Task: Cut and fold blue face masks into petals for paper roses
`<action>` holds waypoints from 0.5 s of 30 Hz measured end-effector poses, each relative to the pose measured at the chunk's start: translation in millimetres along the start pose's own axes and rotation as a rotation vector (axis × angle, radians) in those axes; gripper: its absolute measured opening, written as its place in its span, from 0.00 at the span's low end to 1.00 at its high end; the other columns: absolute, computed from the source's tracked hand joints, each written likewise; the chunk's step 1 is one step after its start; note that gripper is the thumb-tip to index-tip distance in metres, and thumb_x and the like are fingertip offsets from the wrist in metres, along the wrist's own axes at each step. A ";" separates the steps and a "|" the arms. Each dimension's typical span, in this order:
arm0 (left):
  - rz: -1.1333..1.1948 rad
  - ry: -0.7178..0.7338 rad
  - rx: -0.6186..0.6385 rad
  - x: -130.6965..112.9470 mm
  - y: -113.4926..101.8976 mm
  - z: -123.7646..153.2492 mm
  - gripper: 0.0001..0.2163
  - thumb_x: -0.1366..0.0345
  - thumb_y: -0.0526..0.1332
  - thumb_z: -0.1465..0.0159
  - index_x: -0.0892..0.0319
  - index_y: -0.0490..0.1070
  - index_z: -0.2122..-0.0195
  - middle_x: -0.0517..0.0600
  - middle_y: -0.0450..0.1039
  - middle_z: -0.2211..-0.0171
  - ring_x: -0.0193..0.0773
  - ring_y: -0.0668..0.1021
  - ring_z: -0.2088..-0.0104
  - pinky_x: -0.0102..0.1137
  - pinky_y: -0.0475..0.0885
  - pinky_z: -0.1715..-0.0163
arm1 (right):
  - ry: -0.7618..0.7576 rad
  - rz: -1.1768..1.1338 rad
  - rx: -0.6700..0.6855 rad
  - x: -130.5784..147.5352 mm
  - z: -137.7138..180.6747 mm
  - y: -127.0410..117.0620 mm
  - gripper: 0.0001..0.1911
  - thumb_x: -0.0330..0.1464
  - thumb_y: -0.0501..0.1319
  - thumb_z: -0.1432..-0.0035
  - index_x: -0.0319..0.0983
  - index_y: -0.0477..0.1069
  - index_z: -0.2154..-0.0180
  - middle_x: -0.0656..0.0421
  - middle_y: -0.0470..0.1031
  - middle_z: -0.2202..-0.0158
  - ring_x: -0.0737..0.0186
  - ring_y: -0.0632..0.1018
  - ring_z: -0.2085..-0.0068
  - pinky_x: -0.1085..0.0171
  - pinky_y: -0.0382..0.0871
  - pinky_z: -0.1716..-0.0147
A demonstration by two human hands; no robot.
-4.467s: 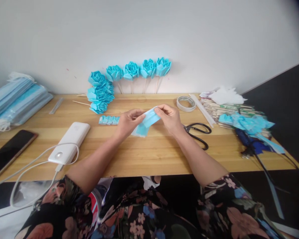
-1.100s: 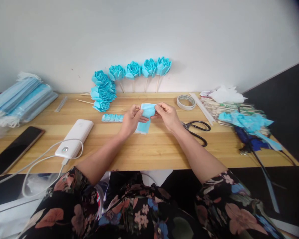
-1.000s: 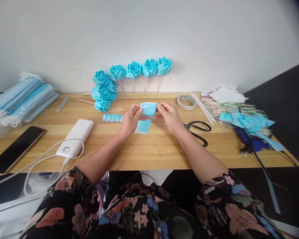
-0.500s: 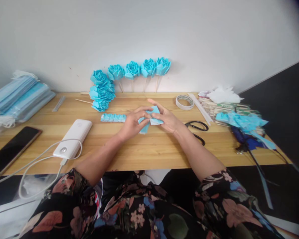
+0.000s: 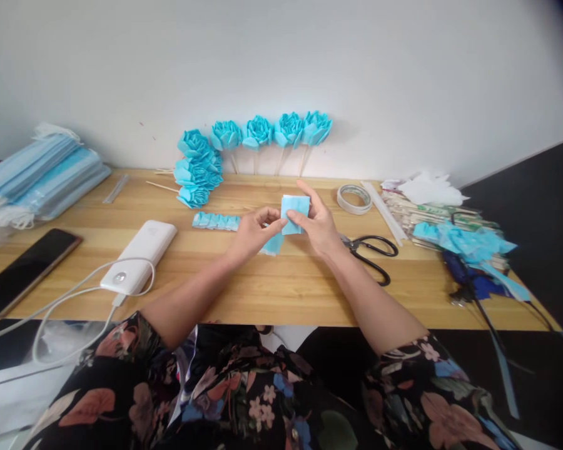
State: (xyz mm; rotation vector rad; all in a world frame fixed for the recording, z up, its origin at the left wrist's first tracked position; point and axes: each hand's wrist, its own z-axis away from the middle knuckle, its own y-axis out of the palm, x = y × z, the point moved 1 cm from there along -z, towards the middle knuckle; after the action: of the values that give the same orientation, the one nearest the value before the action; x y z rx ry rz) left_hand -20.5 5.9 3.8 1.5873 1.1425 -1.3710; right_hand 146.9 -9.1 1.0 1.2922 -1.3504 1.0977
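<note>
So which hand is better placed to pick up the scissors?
Probably the right. The right hand is just beside the scissors, while the left hand would have to cross over. Both hands pinch the folded blue piece, so it must let go first.

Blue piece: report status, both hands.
Left hand and right hand both pinch blue piece, folded, above table. Scissors beside right wrist, apart.

Head view, down over desk (image 5: pixel 281 287)
</note>
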 end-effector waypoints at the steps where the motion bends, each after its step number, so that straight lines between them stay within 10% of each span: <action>1: -0.002 -0.002 -0.009 1.6 -0.3 -0.7 0.11 0.58 0.68 0.43 0.60 0.73 0.69 0.46 0.73 0.74 0.31 0.74 0.73 0.25 0.71 0.73 | 0.005 0.006 0.012 -1.1 0.0 0.3 0.40 0.41 0.69 0.46 0.50 0.60 0.34 0.60 0.76 0.63 0.57 0.77 0.62 0.57 0.78 0.61; 8: -0.194 0.079 -0.057 5.5 -4.7 -0.9 0.05 0.63 0.64 0.42 0.59 0.74 0.71 0.45 0.72 0.77 0.31 0.72 0.75 0.26 0.67 0.74 | -0.075 0.181 0.087 9.3 -0.5 -10.0 0.36 0.45 0.71 0.49 0.46 0.69 0.39 0.59 0.77 0.61 0.56 0.77 0.60 0.58 0.75 0.59; 15: -0.334 0.162 -0.054 1.0 -3.0 2.2 0.05 0.66 0.63 0.41 0.58 0.74 0.73 0.45 0.74 0.77 0.32 0.73 0.76 0.27 0.66 0.74 | -0.186 0.394 -0.063 19.3 1.4 -11.3 0.12 0.42 0.68 0.46 0.40 0.76 0.72 0.62 0.75 0.73 0.62 0.73 0.68 0.63 0.68 0.64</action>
State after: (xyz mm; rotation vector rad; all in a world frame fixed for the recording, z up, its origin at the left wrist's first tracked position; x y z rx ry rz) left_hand -24.0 5.1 2.5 1.5393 1.5858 -1.4232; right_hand 158.0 -14.0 19.9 1.1302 -1.8193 1.2064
